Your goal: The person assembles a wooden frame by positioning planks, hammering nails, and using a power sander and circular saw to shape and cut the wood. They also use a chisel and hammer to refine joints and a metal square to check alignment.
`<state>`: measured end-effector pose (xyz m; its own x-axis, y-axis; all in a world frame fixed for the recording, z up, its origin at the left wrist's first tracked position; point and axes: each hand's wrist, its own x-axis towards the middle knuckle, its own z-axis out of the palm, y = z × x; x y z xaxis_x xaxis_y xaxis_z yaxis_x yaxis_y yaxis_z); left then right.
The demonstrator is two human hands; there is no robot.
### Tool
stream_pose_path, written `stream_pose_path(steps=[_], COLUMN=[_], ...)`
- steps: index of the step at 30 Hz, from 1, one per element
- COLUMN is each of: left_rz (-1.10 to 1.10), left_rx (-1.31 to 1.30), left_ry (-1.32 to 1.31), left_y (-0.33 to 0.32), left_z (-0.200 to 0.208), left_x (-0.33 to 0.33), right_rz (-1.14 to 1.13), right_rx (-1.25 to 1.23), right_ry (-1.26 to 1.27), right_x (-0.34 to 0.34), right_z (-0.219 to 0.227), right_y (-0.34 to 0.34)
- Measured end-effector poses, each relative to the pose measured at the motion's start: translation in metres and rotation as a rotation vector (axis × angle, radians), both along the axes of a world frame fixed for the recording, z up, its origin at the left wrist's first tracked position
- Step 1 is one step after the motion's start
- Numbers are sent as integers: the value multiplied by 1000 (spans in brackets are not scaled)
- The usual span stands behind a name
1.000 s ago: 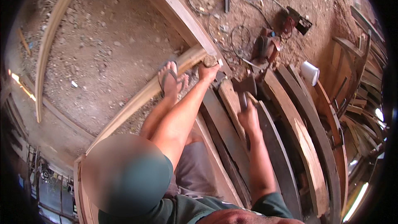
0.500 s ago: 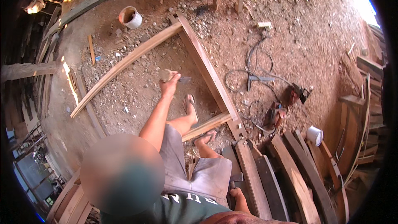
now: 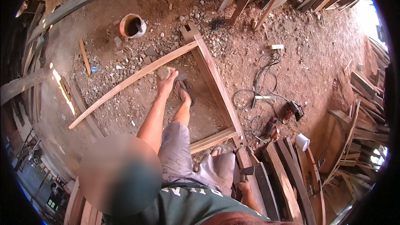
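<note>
My left hand (image 3: 165, 84) is closed around a chisel (image 3: 163, 73) with a thick, pale wooden handle; its grey blade shows faintly beside the fingers. It is held out over the ground inside a wooden frame, close to the frame's curved rail (image 3: 129, 84). A thick beam (image 3: 214, 83) with slots cut in its ends joins that rail at the far end and a shorter rail (image 3: 214, 138) at the near end. Low at my right side, my right hand (image 3: 243, 188) grips a hammer (image 3: 248, 170) with a dark metal head, beside stacked timbers.
Several heavy timbers (image 3: 283, 175) lie at my right, with a white container (image 3: 303, 141) beyond them. Power tools (image 3: 295, 110) and looped black cables (image 3: 260, 85) are right of the frame. A bucket (image 3: 133, 26) stands among rubble at the far left. Boards (image 3: 266, 0) lean at the back.
My left hand with the chisel has come nearer the curved rail. One foot has shifted further forward inside the frame. The whole view has moved slightly; my right hand still holds the hammer low.
</note>
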<state>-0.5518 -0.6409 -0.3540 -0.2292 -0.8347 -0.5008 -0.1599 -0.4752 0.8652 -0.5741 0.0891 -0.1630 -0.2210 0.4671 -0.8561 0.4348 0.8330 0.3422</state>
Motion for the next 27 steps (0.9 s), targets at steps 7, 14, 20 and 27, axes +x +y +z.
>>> stream_pose_path(steps=[7,14,20,27], left_rz=[-196,-327,-300,-366], left_rx=[26,-66,-13,38], left_ry=[-93,-164,-91,-140], left_y=[-130,-187,-193,-204], left_z=[-47,-156,-199,-195], left_x=[-98,-173,-215,-233], right_rz=[-168,-223,-482,572], right_rx=[-79,-130,-305,-251], right_ry=[24,46,90,63], right_x=[-15,-62,-148,-307], right_z=[23,-31,-95,-113], right_y=[-104,-116,-105,-400])
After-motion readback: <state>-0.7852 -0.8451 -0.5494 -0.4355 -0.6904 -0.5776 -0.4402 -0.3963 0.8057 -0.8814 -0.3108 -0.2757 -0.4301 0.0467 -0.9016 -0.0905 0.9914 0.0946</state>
